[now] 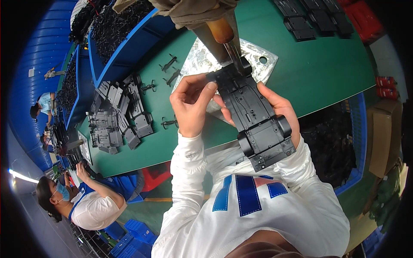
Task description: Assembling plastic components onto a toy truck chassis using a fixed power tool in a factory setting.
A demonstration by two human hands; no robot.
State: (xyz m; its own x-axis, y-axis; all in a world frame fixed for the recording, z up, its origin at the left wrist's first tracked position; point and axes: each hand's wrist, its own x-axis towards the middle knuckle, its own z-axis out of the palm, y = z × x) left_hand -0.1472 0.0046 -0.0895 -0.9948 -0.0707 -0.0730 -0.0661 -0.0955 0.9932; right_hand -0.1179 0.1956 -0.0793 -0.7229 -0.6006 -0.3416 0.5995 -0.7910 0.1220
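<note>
A long black plastic chassis plate point(251, 103), with two round wheel-arch-like bulges at its near half, is tilted in front of my chest. My right hand point(282, 107) grips its right edge, the fingers hidden underneath. My left hand point(191, 103) is closed at its far left edge, thumb and forefinger pinched near the corner and other fingertips against the side; anything small between them cannot be made out. An amber-handled driver point(221, 31), wrapped in brown cloth above, hangs over the plate's far end with its metal shaft at the part. Behind lies a shiny metal plate point(262, 53).
On the green table point(318, 77) lie a pile of black chassis parts point(116, 114) at left, several small black brackets point(168, 62), and more chassis plates point(318, 17) at far right. Blue bins point(124, 47) hold black parts. A co-worker point(94, 202) sits at lower left.
</note>
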